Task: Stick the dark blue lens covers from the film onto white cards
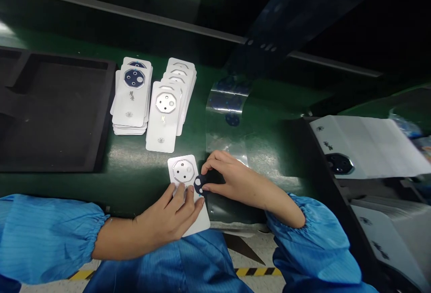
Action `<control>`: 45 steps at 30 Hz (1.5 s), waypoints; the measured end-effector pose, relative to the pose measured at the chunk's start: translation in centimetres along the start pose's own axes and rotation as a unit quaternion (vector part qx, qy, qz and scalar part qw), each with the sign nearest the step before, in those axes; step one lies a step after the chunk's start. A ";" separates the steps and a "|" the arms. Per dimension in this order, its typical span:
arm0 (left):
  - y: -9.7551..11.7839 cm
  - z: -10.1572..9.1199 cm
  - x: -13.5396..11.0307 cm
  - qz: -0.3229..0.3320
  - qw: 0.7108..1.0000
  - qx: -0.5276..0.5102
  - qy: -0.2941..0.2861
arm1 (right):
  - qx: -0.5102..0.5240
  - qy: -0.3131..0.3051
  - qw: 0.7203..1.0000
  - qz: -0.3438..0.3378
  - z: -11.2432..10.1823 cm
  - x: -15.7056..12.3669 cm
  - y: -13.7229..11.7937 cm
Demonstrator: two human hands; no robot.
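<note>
A white phone back cover point(198, 223) lies at the table's front edge, its round camera area point(183, 170) at the far end. Across its middle, my left hand point(170, 214) holds it with the fingertips on top; the thumb is hidden. My right hand point(224, 176) pinches a small dark blue film sticker point(199, 184) with round holes, tilted over the cover's right edge. Right of the covers lies a clear film strip point(226, 138) that bears several dark blue stickers point(232, 119).
A fanned stack of white covers point(161, 127) stands behind my left hand. Left of it is another stack point(129, 104), whose top cover has a dark blue camera area. A black tray point(50, 122) sits at the left. At the right, a black box point(323, 167) holds more covers point(373, 147).
</note>
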State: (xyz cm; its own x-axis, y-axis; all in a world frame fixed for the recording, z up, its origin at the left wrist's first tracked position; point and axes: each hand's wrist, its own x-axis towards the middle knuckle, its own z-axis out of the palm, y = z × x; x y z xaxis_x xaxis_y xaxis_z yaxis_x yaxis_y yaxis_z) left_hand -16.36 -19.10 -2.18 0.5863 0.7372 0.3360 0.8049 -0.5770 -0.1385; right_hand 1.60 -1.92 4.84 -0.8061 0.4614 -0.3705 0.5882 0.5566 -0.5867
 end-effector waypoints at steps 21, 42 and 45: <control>-1.3 -1.3 1.3 0.007 0.996 -0.072 -0.049 | -0.027 0.067 0.990 -0.121 0.8 -1.2 -1.2; -0.4 -0.9 0.6 0.019 1.000 -0.001 -0.005 | 0.525 0.235 0.808 0.127 3.2 2.0 -0.9; -0.5 -1.0 0.6 0.040 0.999 0.018 0.004 | 0.511 0.217 0.825 0.101 3.4 2.0 -0.9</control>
State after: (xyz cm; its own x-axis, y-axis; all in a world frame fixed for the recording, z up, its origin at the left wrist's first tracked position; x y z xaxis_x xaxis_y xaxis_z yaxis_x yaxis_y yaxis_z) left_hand -16.54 -18.72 -0.97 0.6481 0.6862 0.3305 0.7584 -0.6209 -0.1981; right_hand -0.71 -3.83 2.17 -0.4681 0.8013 -0.3726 0.1667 -0.3340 -0.9277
